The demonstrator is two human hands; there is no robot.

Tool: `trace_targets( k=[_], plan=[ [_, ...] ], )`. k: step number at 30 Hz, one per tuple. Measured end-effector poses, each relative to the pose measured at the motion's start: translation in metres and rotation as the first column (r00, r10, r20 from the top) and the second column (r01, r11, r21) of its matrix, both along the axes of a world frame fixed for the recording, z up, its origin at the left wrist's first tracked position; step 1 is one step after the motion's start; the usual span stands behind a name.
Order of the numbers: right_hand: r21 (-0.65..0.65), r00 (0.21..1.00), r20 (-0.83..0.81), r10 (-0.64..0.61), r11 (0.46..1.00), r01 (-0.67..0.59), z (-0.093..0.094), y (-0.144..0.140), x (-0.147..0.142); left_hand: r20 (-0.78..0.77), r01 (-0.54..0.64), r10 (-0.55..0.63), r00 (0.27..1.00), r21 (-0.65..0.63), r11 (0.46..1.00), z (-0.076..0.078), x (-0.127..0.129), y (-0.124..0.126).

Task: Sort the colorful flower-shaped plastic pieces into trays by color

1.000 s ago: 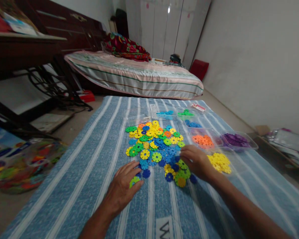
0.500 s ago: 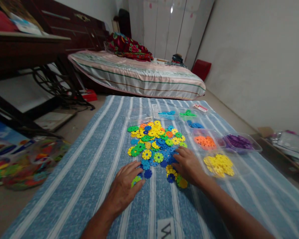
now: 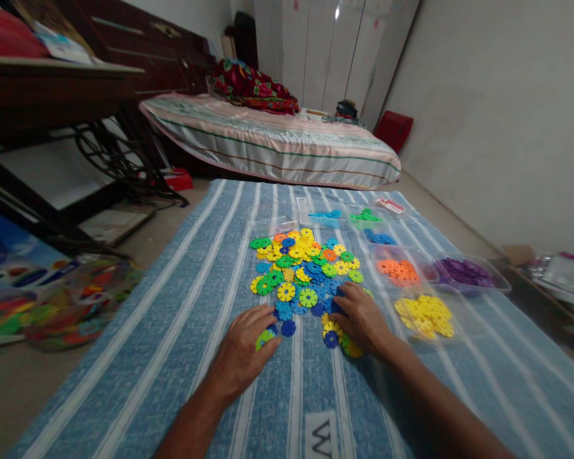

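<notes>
A blue striped cloth (image 3: 182,331) covers the worktop, with a bed (image 3: 272,137) beyond it. In the middle lies a heap of coloured plastic discs (image 3: 306,271); clear trays to its right hold yellow discs (image 3: 425,315), orange discs (image 3: 397,271) and purple discs (image 3: 466,271). The left hand (image 3: 243,350) rests flat at the heap's near edge, fingers over a green disc (image 3: 264,336). The right hand (image 3: 361,319) presses on discs, grip hidden, cannot tell.

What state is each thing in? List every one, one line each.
Left hand: flat on the blue striped cloth, over a green plastic flower disc.
Right hand: palm down on the mixed pile of colourful discs.
Clear tray of yellow discs: open, partly filled.
Clear tray of orange discs: open.
Clear tray of purple discs: open.
</notes>
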State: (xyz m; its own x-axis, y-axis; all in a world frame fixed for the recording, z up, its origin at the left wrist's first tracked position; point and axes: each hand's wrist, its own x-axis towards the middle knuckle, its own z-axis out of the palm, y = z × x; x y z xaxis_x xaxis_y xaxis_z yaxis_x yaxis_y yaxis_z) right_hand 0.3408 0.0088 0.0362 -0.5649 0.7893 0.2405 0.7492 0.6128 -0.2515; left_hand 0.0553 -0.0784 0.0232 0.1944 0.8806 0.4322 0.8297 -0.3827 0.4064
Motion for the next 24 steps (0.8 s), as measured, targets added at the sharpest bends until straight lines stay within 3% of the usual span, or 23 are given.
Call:
trace_targets(
  k=[6,10,14,19,22,24],
  plan=[
    [0.204,0.984,-0.165,0.063,0.979,-0.029,-0.014,-0.002,0.0,0.04,-0.01,0.014,0.999,-0.105,0.994,0.009,-0.008,-0.007],
    [0.308,0.959,-0.268,0.088,0.951,-0.001,-0.014,-0.002,0.002,-0.015,-0.028,0.027,1.0,-0.13,0.991,0.011,-0.02,-0.011],
    [0.347,0.949,-0.295,0.109,0.938,0.0,-0.007,-0.004,0.004,-0.074,-0.019,0.01,0.997,-0.119,0.993,0.006,-0.028,-0.011],
    [0.39,0.944,-0.262,0.2,0.917,-0.086,0.001,-0.004,0.003,-0.097,-0.023,0.018,0.995,-0.052,0.998,0.003,-0.034,-0.01],
    [0.433,0.954,-0.212,0.212,0.896,-0.103,0.016,0.016,0.01,-0.1,-0.024,0.022,0.995,-0.016,1.0,0.002,-0.034,-0.008],
    [0.476,0.968,-0.201,0.152,0.879,-0.039,0.035,0.04,0.022,-0.102,-0.032,0.034,0.994,0.023,0.999,0.0,-0.032,-0.007]
  ],
)
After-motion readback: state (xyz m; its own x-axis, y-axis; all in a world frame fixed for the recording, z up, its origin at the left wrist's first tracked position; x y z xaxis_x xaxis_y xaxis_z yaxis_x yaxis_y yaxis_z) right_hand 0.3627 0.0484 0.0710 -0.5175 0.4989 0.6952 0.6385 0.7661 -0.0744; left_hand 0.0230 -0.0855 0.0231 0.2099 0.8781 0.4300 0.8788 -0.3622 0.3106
